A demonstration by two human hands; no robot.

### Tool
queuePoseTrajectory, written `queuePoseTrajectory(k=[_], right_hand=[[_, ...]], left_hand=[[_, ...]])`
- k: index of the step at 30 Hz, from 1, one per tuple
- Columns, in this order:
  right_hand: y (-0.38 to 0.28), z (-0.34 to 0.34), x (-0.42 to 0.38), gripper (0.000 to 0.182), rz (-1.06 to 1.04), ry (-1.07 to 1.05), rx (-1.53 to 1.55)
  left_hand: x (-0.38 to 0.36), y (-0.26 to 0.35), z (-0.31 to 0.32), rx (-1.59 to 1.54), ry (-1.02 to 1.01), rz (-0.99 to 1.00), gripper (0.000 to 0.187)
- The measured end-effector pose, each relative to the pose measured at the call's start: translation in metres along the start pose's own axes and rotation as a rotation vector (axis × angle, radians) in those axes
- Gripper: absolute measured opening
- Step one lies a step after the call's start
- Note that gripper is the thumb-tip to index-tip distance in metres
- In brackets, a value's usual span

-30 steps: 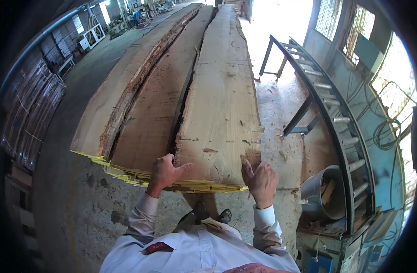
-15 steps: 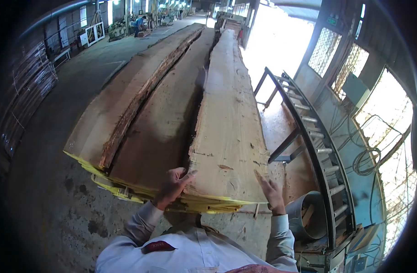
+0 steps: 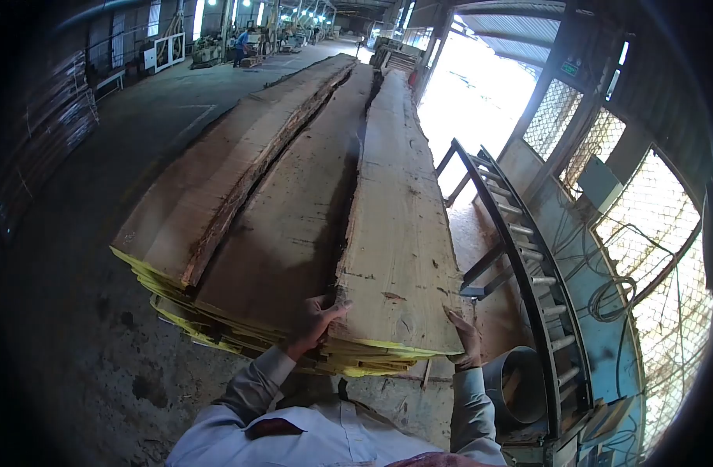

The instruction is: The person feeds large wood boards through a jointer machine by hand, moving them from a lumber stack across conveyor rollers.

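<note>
Long rough-edged planks lie on a stack with yellow-painted ends. The right plank [image 3: 399, 233] is on top, its near end in front of me. My left hand [image 3: 317, 323] grips this plank's near left corner, thumb on its upper face. At the near right corner, my right hand [image 3: 467, 338] holds the edge, with its thumb on top and fingers partly hidden. Beside it lie the middle plank [image 3: 286, 226] and the left plank [image 3: 208, 171], which has bark along its edge.
A black metal roller conveyor [image 3: 520, 257] stands to the right, with a round metal bin [image 3: 520, 389] by its near end. A coiled cable [image 3: 612, 300] hangs on the right wall. Far back at left, a person in blue [image 3: 240, 48] stands near machines.
My right hand has moved down to the plank's near right corner and closed round its edge. My left hand keeps its hold. The view has tilted slightly, and the plank's end appears slightly lower.
</note>
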State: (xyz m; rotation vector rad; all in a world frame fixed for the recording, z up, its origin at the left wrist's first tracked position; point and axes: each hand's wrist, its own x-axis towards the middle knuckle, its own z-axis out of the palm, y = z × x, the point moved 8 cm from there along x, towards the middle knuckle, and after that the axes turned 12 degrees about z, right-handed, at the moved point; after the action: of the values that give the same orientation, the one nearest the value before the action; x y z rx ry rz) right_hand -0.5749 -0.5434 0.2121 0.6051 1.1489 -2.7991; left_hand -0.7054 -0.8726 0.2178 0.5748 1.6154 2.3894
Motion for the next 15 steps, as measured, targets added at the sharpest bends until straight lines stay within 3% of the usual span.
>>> queuePoseTrajectory(k=[1, 5, 7, 9, 10, 11, 13, 15], right_hand=[[0.000, 0.002, -0.001, 0.033, 0.000, -0.002, 0.003], [0.006, 0.002, 0.000, 0.038, 0.041, -0.028, -0.043], [0.013, -0.011, 0.013, 0.039, 0.059, -0.072, -0.038], [0.021, -0.049, 0.026, 0.038, -0.157, -0.034, -0.348], [0.027, 0.019, -0.026, 0.035, 0.069, 0.001, -0.108], [0.039, 0.018, -0.037, 0.035, 0.075, 0.002, -0.098], [0.058, -0.002, -0.066, 0.034, -0.095, 0.058, -0.359], [0.083, 0.009, -0.108, 0.033, 0.046, 0.118, -0.269]], left_hand=[[-0.003, 0.003, 0.006, -0.037, -0.036, -0.111, 0.023], [-0.001, 0.007, 0.007, 0.135, -0.095, -0.019, 0.025], [-0.012, 0.023, 0.006, 0.023, -0.099, -0.114, 0.027], [-0.027, 0.039, -0.003, 0.084, -0.094, -0.110, 0.028], [-0.040, 0.044, -0.008, 0.136, -0.081, -0.127, 0.029], [-0.055, 0.052, -0.008, 0.144, -0.082, -0.136, 0.029], [-0.096, 0.059, -0.003, 0.085, -0.031, -0.257, 0.032], [-0.138, 0.060, 0.002, 0.115, 0.015, -0.291, 0.036]])
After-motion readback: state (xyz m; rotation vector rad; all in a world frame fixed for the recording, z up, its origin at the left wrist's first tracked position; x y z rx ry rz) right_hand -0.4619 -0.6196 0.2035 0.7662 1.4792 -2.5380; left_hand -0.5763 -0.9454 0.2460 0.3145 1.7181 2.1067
